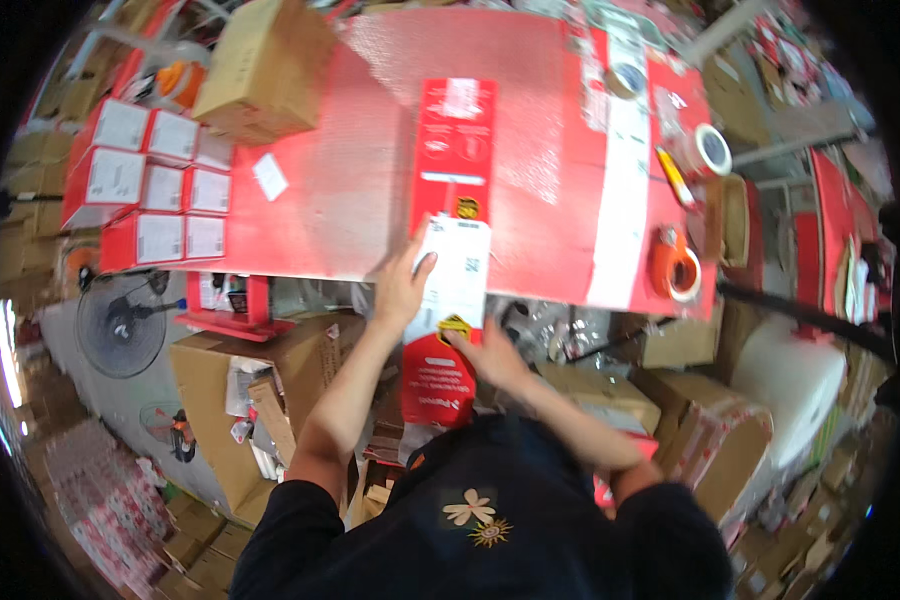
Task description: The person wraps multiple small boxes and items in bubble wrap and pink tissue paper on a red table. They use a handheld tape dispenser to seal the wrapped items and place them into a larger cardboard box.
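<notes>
A long red and white printed carton (pixel 450 285) reaches from over the red tabletop back across its front edge toward my body. It bears writing and round black-and-yellow marks. My left hand (pixel 405 289) grips its left side, the thumb lying on the white panel. Lower down, my right hand (pixel 497 356) holds the right side, its thumb over the yellow-edged mark near the red rounded part. Both hands' fingers are partly hidden behind the carton. Whether the far red panel (pixel 454 150) belongs to the same carton or another one beneath, I cannot tell.
Several red-and-white boxes (pixel 150 180) are stacked at the table's left, near a brown cardboard box (pixel 266 75). On the right lie a yellow cutter (pixel 675 178), an orange tape dispenser (pixel 667 264) and a tape roll (pixel 712 150). A fan (pixel 122 324) stands lower left.
</notes>
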`<state>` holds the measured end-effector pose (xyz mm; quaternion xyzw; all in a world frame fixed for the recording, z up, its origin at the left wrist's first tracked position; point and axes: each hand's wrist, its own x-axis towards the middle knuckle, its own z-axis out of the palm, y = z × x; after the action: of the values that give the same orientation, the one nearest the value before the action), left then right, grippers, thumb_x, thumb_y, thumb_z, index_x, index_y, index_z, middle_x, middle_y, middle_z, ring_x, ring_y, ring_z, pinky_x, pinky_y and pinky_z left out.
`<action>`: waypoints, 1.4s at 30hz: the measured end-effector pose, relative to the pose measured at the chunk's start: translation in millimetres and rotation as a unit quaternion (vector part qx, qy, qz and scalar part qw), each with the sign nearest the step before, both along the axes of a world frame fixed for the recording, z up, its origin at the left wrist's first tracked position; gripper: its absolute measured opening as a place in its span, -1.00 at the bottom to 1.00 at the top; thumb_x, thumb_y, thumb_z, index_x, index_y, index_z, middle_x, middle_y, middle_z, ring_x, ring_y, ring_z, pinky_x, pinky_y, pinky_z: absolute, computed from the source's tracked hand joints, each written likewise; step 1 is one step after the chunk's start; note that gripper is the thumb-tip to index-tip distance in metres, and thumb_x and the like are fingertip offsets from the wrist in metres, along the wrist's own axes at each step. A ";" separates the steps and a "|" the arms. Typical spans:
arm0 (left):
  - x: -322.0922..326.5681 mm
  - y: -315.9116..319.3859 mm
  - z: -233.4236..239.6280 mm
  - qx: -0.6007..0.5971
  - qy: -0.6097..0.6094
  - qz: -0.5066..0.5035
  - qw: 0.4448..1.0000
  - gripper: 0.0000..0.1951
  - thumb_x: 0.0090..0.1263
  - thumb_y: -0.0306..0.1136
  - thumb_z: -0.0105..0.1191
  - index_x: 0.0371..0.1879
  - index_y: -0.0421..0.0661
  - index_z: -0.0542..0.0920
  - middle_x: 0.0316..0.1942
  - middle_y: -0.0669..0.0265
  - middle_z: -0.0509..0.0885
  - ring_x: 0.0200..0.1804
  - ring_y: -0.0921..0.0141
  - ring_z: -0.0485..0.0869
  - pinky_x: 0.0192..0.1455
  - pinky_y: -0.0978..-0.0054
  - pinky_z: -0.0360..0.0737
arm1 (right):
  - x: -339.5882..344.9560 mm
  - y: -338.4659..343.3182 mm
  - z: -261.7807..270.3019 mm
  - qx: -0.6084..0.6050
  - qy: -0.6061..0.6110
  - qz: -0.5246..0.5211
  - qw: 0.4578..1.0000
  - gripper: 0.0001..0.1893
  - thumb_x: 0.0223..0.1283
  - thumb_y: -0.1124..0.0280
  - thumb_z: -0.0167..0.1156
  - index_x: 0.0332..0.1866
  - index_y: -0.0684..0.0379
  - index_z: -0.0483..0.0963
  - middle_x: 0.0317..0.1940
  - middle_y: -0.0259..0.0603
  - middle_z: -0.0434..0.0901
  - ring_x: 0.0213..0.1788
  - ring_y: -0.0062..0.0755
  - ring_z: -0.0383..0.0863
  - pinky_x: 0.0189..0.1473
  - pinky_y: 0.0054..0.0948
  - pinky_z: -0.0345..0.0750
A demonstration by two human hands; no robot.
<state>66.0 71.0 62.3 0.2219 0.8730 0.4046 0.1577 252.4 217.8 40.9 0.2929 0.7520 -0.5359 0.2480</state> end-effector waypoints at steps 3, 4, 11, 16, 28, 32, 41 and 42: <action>4.5 -18.4 -4.3 0.011 -0.052 0.004 0.999 -0.59 0.78 -0.34 0.11 0.50 -0.18 0.66 0.18 -0.10 0.83 0.23 0.17 0.79 0.37 0.14 0.68 | 46.4 -51.2 -34.5 -0.148 0.242 -0.246 0.927 -0.28 0.50 0.35 0.57 0.57 0.34 0.33 0.31 -0.03 0.69 0.31 -0.15 0.72 0.42 -0.20 0.66; 5.1 -21.2 2.9 0.015 -0.014 -0.013 1.000 -0.66 0.78 -0.34 0.10 0.37 -0.24 0.68 0.18 -0.13 0.80 0.22 0.07 0.78 0.35 0.10 0.66 | 51.4 -52.3 -34.4 -0.247 0.266 -0.287 0.887 -0.22 0.42 0.49 0.59 0.61 0.33 0.29 0.40 -0.02 0.61 0.39 -0.17 0.66 0.50 -0.18 0.61; -109.9 -124.8 177.0 0.028 0.291 0.026 0.956 -0.29 0.70 -0.17 0.26 0.75 -0.15 0.41 0.70 -0.03 0.50 0.63 -0.01 0.51 0.71 -0.07 0.42 | -11.2 47.4 57.9 -0.073 0.367 -0.248 0.893 0.14 -0.03 0.41 0.77 0.72 0.35 0.29 0.52 0.06 0.56 0.58 -0.09 0.55 0.69 -0.06 0.43; -313.8 -273.1 310.4 -0.374 0.548 0.296 0.687 0.21 0.37 0.54 0.33 0.73 -0.27 0.39 0.75 -0.18 0.41 0.84 -0.20 0.20 0.87 -0.33 0.02 | -205.6 192.2 124.9 -0.167 0.346 -0.280 0.880 -0.32 0.32 0.08 0.66 0.40 0.28 0.67 0.25 -0.12 0.84 0.23 -0.31 0.83 0.36 -0.26 0.74; -209.7 -344.6 371.8 0.188 0.016 0.220 0.957 -0.29 0.73 -0.21 0.26 0.75 -0.25 0.39 0.64 0.04 0.61 0.54 0.18 0.68 0.59 0.13 0.59 | -178.4 -11.9 171.5 0.019 0.471 0.040 0.881 -0.01 0.31 0.04 0.67 0.76 0.20 0.38 0.68 0.05 0.52 0.69 0.00 0.51 0.69 0.00 0.45; -121.5 -242.2 223.8 0.341 -0.282 0.252 0.860 -0.36 0.80 0.00 0.10 0.73 -0.05 0.43 0.63 0.25 0.60 0.51 0.23 0.64 0.61 0.05 0.55 | -104.3 -58.2 161.4 0.112 0.475 0.087 0.868 0.08 0.33 0.13 0.70 0.82 0.24 0.23 0.74 0.27 0.35 0.84 0.17 0.24 0.80 0.01 0.23; -199.0 24.0 131.2 0.148 0.019 -0.072 0.986 -0.28 0.61 -0.31 0.43 0.67 -0.24 0.43 0.46 0.06 0.72 0.45 0.30 0.70 0.57 0.23 0.60 | -216.9 140.1 169.4 0.240 0.453 -0.216 0.831 -0.22 0.54 0.20 0.52 0.71 0.14 0.30 0.27 0.25 0.80 0.17 0.03 0.90 0.20 -0.09 0.75; -227.2 46.6 125.0 0.211 0.001 -0.078 0.974 -0.34 0.66 -0.32 0.39 0.65 -0.24 0.46 0.42 0.05 0.76 0.46 0.31 0.71 0.55 0.24 0.61 | -244.9 156.0 160.3 0.293 0.402 -0.220 0.839 -0.23 0.57 0.08 0.47 0.70 0.14 0.31 0.17 0.27 0.82 0.12 0.12 0.90 0.14 -0.04 0.76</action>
<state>-161.2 117.6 187.3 0.3178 0.7480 0.5662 0.1378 7.5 373.9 201.2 0.2681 0.8232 -0.4019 -0.2982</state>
